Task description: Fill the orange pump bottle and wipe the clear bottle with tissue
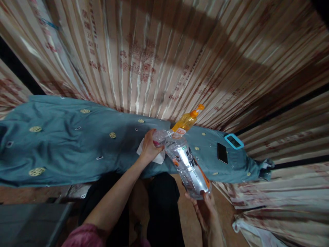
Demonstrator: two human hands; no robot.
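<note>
My left hand (150, 148) is closed around a small clear plastic container (161, 136), with a pinkish patch showing near the fingers. My right hand (204, 206) grips the base of a large clear plastic bottle (191, 168) with a silver and orange label. This bottle is tilted, its top end toward the small container; whether they touch I cannot tell. Just behind them is a yellow pump bottle (185, 122) with an orange top, partly hidden. A white tissue (159, 157) lies on the cloth under my left hand.
A blue-green patterned cloth (64, 144) covers the long narrow surface. To the right lie a dark phone (222, 153) and a light-blue framed device (234, 141). A patterned curtain (144, 68) hangs right behind the surface. A grey box-like object (31, 223) is at lower left.
</note>
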